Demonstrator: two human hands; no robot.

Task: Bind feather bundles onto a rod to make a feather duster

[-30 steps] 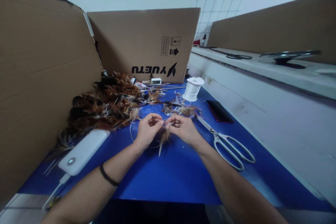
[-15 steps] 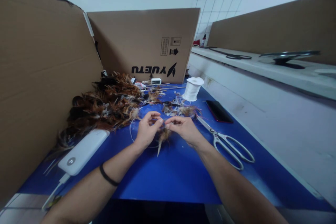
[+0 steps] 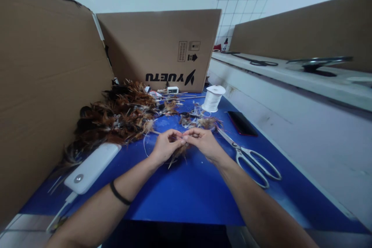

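Observation:
Over the middle of the blue table, my left hand (image 3: pixel 166 146) and my right hand (image 3: pixel 204 145) meet fingertip to fingertip, both closed in a pinch. Brown speckled feathers (image 3: pixel 175 157) hang beneath the joined fingers, their upper ends hidden by them. A thin pale cord (image 3: pixel 145 145) curves across the table beside my left hand. Just beyond the hands lies a small pile of feather scraps (image 3: pixel 203 123). Large scissors (image 3: pixel 244 155) with light handles rest right of my right hand, blades partly apart.
A heap of brown and black feathers (image 3: pixel 119 114) fills the left side. Before it lies a white power bank (image 3: pixel 91 168) with a cable. A white spool (image 3: pixel 213 99) and a dark phone (image 3: pixel 242 123) are at right. Cardboard panels (image 3: pixel 157 46) stand behind and left.
My fingertips have come closer together, the left hand lowering slightly. The hanging feathers have swung a little left and upward, and now show less below the fingers.

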